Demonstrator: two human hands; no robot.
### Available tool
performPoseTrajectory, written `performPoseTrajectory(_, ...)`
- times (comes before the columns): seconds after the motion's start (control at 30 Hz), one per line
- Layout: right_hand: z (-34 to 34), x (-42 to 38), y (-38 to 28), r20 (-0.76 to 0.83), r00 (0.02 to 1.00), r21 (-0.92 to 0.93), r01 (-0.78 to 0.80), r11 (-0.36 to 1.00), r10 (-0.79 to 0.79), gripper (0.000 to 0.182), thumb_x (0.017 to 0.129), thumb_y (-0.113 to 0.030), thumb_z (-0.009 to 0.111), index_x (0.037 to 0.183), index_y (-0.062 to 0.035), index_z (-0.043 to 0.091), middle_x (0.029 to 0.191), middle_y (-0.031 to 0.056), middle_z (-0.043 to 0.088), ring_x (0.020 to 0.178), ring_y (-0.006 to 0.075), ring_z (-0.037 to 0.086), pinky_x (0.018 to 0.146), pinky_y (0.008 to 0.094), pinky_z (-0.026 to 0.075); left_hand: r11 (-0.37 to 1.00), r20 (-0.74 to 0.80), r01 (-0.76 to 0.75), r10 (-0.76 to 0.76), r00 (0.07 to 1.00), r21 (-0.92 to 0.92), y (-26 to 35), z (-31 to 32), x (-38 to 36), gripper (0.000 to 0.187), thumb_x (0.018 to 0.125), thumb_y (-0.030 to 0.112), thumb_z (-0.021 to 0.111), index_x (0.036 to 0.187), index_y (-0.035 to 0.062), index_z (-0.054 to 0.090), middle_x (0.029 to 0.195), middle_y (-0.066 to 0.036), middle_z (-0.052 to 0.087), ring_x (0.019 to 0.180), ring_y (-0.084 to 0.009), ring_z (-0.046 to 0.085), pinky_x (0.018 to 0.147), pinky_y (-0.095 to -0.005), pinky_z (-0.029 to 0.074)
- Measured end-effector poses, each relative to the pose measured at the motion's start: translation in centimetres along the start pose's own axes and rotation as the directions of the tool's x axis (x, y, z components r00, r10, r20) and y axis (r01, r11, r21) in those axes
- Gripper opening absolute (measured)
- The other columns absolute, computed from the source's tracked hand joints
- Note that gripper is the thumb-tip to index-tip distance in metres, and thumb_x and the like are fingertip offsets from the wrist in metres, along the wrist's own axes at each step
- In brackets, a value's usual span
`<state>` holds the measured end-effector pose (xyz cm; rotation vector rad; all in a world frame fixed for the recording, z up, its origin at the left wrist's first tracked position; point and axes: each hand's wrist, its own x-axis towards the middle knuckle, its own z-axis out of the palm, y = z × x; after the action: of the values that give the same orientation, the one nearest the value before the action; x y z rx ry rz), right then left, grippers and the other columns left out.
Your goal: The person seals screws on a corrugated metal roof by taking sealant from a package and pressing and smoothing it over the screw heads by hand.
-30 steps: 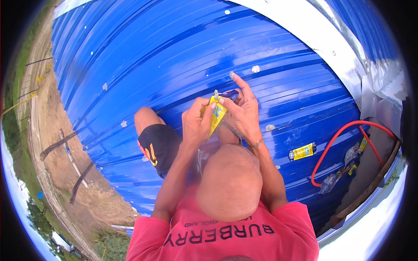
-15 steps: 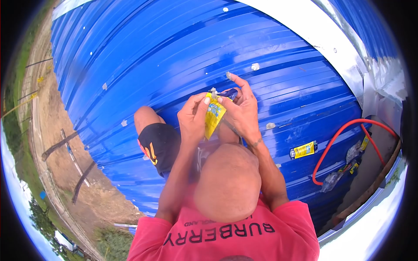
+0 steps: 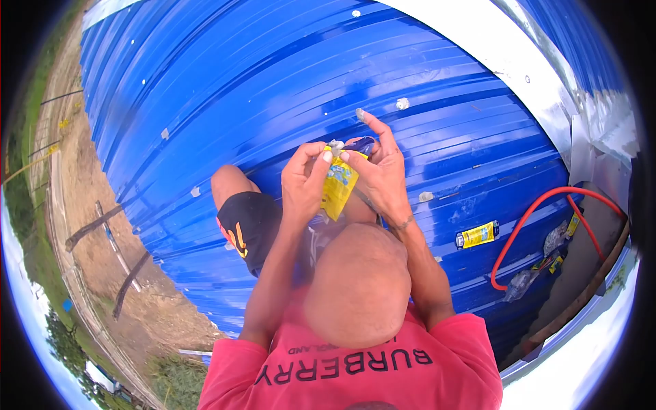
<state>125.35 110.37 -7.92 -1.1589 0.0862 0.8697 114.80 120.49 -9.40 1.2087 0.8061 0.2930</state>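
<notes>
Both hands are close together above the blue metal roofing (image 3: 273,89). My left hand (image 3: 304,179) pinches the upper left edge of a yellow packet (image 3: 339,188) between thumb and fingertips. My right hand (image 3: 384,178) holds the packet's upper right side, with its index finger stretched outward and grey material on that fingertip. A small grey lump (image 3: 336,145) shows at the packet's top, between the thumbs. The packet hangs down over the person's leg. Part of the right hand's grip is hidden.
Another yellow packet (image 3: 477,235) lies on the roofing to the right. Beyond it are a red hose (image 3: 521,217) and crumpled clear plastic (image 3: 521,284). A white metal strip (image 3: 478,37) crosses the upper right. Bare ground (image 3: 147,301) lies below the roof edge at left.
The packet has shifted slightly right and turned a little in the hands. The grey lump's visible shape has changed slightly, and both hands keep hold.
</notes>
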Motion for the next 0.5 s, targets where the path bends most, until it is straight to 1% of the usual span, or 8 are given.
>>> performPoseTrajectory(0.1,-0.2,0.2,0.4,0.017,0.998,0.042,-0.057,0.998,0.056,0.061,0.086,0.010,0.067,0.142,-0.0015,0.047,0.096,0.0067,0.067,0.092,0.0110,0.066,0.081,0.0255,0.055,0.998,-0.007,0.060,-0.060,0.998,0.011,-0.3,-0.3,0.2,0.018,0.101,0.012,0.062,0.111,-0.0022,0.066,0.100,-0.006,0.071,0.090,-0.0078,0.063,0.078,-0.0245,0.052)
performPoseTrajectory(0.13,-0.5,0.4,0.5,0.057,0.995,0.015,-0.079,0.997,0.078,0.058,0.087,0.009,0.066,0.141,-0.0016,0.048,0.095,0.0058,0.067,0.089,0.0100,0.064,0.077,0.0246,0.054,0.996,-0.014,0.082,-0.081,0.997,0.024,-0.2,-0.5,0.3,0.019,0.101,0.013,0.062,0.111,-0.0025,0.067,0.099,-0.006,0.071,0.089,-0.0076,0.064,0.077,-0.0244,0.052)
performPoseTrajectory(0.2,-1.7,0.8,1.0,0.135,0.982,-0.042,-0.127,0.991,0.131,0.051,0.089,0.006,0.064,0.138,-0.0017,0.051,0.093,0.0040,0.065,0.082,0.0079,0.062,0.071,0.0227,0.052,0.984,-0.047,0.092,-0.086,0.995,0.154,0.4,-1.3,0.5,0.020,0.100,0.014,0.064,0.109,-0.0027,0.069,0.096,-0.005,0.072,0.086,-0.0071,0.064,0.075,-0.0242,0.052)
performPoseTrajectory(0.23,-2.2,0.9,1.2,0.153,0.970,-0.045,-0.186,0.981,0.191,0.048,0.090,0.005,0.062,0.137,-0.0012,0.053,0.097,0.0055,0.066,0.085,0.0091,0.063,0.075,0.0235,0.052,0.970,-0.063,0.102,-0.090,0.994,0.219,0.7,-1.7,0.5,0.021,0.099,0.015,0.065,0.108,-0.0028,0.071,0.095,-0.005,0.073,0.084,-0.0069,0.064,0.074,-0.0242,0.052)
performPoseTrajectory(0.3,-3.1,1.1,1.3,0.187,0.935,-0.056,-0.297,0.953,0.302,0.041,0.092,0.005,0.059,0.133,-0.0002,0.055,0.105,0.0085,0.067,0.091,0.0115,0.065,0.081,0.0250,0.054,0.940,-0.067,0.069,-0.050,0.997,0.334,1.0,-2.1,0.8,0.020,0.097,0.015,0.067,0.106,-0.0025,0.072,0.087,-0.007,0.074,0.080,-0.0062,0.065,0.071,-0.0252,0.052)
performPoseTrajectory(0.37,-3.1,0.9,0.4,0.186,0.912,-0.122,-0.347,0.930,0.365,0.036,0.094,0.003,0.056,0.130,0.0003,0.058,0.106,0.0079,0.067,0.093,0.0110,0.064,0.080,0.0246,0.053,0.910,-0.047,0.056,-0.040,0.998,0.412,1.8,-2.1,0.9,0.020,0.097,0.014,0.067,0.107,-0.0018,0.072,0.085,-0.008,0.075,0.079,-0.0060,0.065,0.071,-0.0257,0.052)
performPoseTrajectory(0.4,-3.0,0.9,-0.1,0.184,0.900,-0.154,-0.370,0.916,0.395,0.033,0.095,0.002,0.055,0.128,0.0006,0.059,0.107,0.0077,0.067,0.093,0.0107,0.063,0.080,0.0244,0.052,0.896,-0.041,0.052,-0.039,0.998,0.440,2.3,-2.0,0.9,0.019,0.097,0.014,0.067,0.106,-0.0022,0.072,0.084,-0.007,0.074,0.078,-0.0051,0.063,0.070,-0.0246,0.051)
performPoseTrajectory(0.5,-2.9,0.9,-0.5,0.179,0.892,-0.161,-0.390,0.907,0.415,0.030,0.096,0.002,0.052,0.123,0.0007,0.063,0.108,0.0075,0.066,0.095,0.0097,0.062,0.080,0.0242,0.051,0.855,-0.017,0.037,-0.033,0.999,0.517,2.9,-1.7,1.0,0.018,0.097,0.014,0.068,0.103,-0.0029,0.072,0.081,-0.005,0.072,0.074,-0.0034,0.061,0.065,-0.0227,0.049)
